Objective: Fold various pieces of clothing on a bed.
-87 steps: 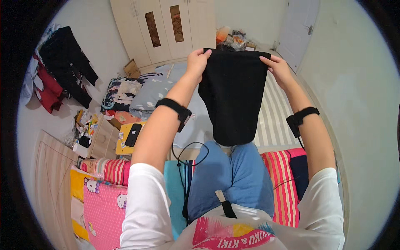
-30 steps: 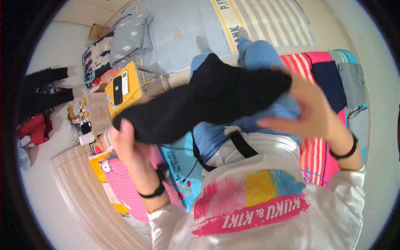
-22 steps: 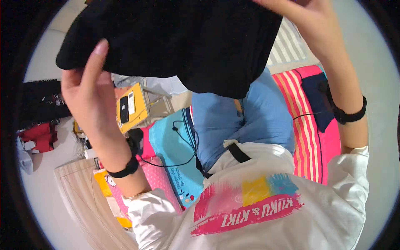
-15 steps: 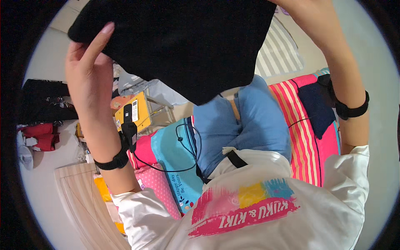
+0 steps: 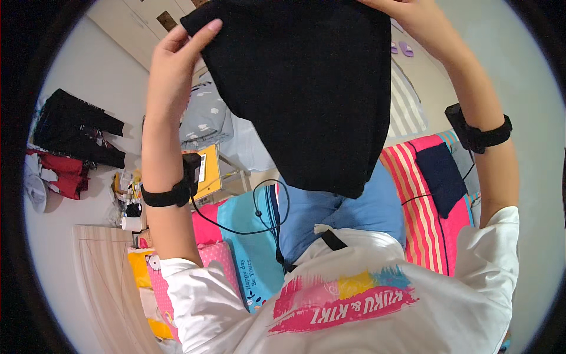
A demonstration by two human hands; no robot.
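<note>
A plain black garment (image 5: pixel 306 88) hangs stretched between my raised hands, wide at the top and narrowing downward like a trouser leg. Its lower end reaches in front of my blue jeans (image 5: pixel 383 206). The upper left corner is pinched by my left hand (image 5: pixel 174 71), thumb on the near face and fingers behind. At the upper right, my right hand (image 5: pixel 415 23) grips the top edge; its fingertips are partly cut off by the picture's upper rim. Black straps with small devices sit around both forearms.
I sit on a bed with a striped pink cover (image 5: pixel 413 206) and a turquoise part (image 5: pixel 247 242). A dark blue cloth (image 5: pixel 441 177) lies to the right, and thin black cables trail across. On the left are a yellow-topped stool (image 5: pixel 209 177), hanging clothes (image 5: pixel 73 130) and a wooden board (image 5: pixel 103 277).
The black garment has swung more upright, its lower end dropping farther over my jeans. My left hand has moved right and up, my right hand slightly left. The view takes in more of the far side.
</note>
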